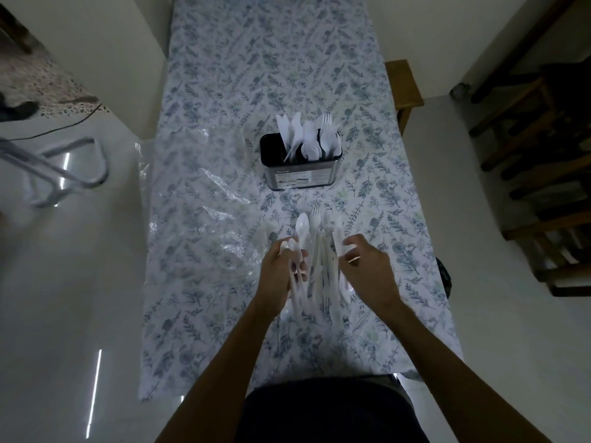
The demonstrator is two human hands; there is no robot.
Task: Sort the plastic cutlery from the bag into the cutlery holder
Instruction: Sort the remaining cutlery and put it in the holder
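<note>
Nearest, the left hand [281, 270] curls around a bunch of white plastic spoons [295, 251], and the right hand [367, 270] pinches one thin white piece [353, 259] between thumb and fingers. Between the hands lies the loose pile of plastic cutlery [321, 263] on the desk [224, 75], which wears a white cloth printed with blue-grey leaves. To the left, the clear plastic bag [204, 193] lies crumpled and flat. Farther on stands the dark cutlery holder [300, 169], with knives, spoons and forks upright in separate compartments. Glossy pale floor [64, 314] flanks the desk; a wooden chair [404, 87] and dark wooden furniture [543, 155] sit to the right.
</note>
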